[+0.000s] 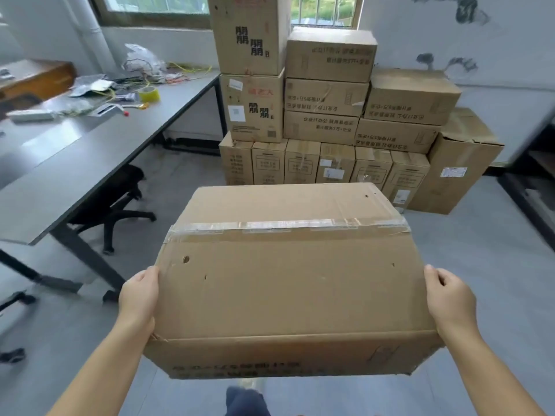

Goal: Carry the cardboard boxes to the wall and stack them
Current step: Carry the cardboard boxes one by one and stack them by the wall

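Observation:
I hold a large taped cardboard box (288,277) in front of me, off the floor. My left hand (138,295) presses against its left side and my right hand (450,298) grips its right side. Ahead, against the wall under the window, stands a stack of cardboard boxes (327,100): a row of narrow upright boxes on the floor, flatter boxes layered above, and two tall boxes piled at the left. The top of the right-hand flat box (413,85) sits lower than the rest of the stack.
A long grey desk (90,151) runs along the left, cluttered with tape, wires and bags. A black office chair (120,202) is tucked under it. A dark shelf edge (537,187) is on the right. Grey floor lies between me and the stack.

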